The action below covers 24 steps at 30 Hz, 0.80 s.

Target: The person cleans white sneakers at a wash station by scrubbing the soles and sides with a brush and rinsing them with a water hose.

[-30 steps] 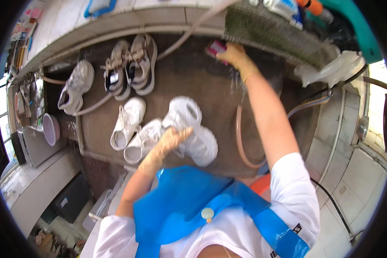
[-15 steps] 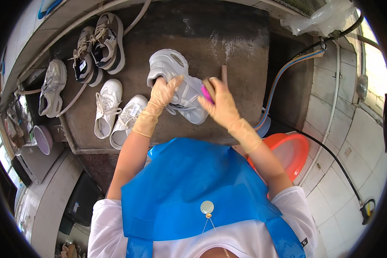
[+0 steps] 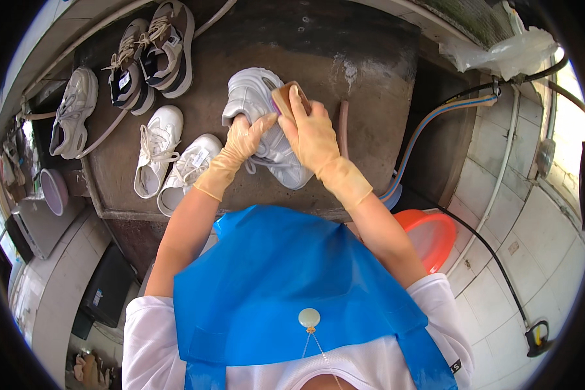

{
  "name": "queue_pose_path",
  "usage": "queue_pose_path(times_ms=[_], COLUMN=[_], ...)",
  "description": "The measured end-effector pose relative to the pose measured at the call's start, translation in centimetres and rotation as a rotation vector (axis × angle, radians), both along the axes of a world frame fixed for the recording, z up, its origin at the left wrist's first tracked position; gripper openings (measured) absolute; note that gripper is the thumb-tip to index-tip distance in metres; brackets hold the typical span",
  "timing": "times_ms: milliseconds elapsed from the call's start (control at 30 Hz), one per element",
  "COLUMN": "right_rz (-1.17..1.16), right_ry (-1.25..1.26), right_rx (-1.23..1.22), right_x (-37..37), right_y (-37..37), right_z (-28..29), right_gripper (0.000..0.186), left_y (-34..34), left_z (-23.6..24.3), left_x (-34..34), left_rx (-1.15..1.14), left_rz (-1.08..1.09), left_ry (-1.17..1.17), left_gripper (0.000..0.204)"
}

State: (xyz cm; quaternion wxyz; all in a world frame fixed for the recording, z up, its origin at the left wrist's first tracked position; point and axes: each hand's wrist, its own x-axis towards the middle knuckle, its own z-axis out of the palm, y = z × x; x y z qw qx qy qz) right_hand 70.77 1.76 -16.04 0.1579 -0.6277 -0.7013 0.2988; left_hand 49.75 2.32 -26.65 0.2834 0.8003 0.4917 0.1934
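A white sneaker (image 3: 277, 153) lies tilted on the dark slab, its chunky sole facing away to the right. My left hand (image 3: 242, 138), in a pale yellow rubber glove, grips it at the ankle opening, fingers inside and thumb outside. In my gloved right hand (image 3: 313, 134) is a scrubbing brush (image 3: 287, 99) with a brown back, pressed to the sneaker's sole side near the heel. Its bristles are mostly hidden; a bit of purple shows at the edge. To the left stand a pair of white canvas shoes (image 3: 159, 144).
Dark-and-beige sneakers (image 3: 167, 52) and another white sneaker (image 3: 74, 115) sit at the slab's (image 3: 364, 123) far left. A short pipe (image 3: 344, 129) rests right of my hand. Beyond are a striped hose (image 3: 415, 140) and a red basin (image 3: 443, 242).
My right hand has moved the brush up and left, from the sneaker's toe side toward its heel. My left hand keeps its hold. The whole view has shifted slightly.
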Motion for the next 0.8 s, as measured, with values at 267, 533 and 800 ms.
queue_pose_path(times_ms=[267, 533, 800], right_rz=[0.014, 0.041, 0.123], right_ry=[-0.190, -0.074, -0.158], right_rx=[0.086, 0.098, 0.043], right_x=[1.0, 2.3, 3.4], right_y=[-1.6, -4.4, -7.1], right_z=[-1.3, -0.2, 1.3], right_gripper=[0.066, 0.070, 0.066], left_y=[0.1, 0.3, 0.2], left_z=[-0.2, 0.0, 0.3], left_x=[0.9, 0.6, 0.1], left_rx=[0.122, 0.326, 0.295], left_rz=[0.011, 0.031, -0.011], left_ry=[-0.126, -0.127, -0.356], left_gripper=[0.030, 0.030, 0.026])
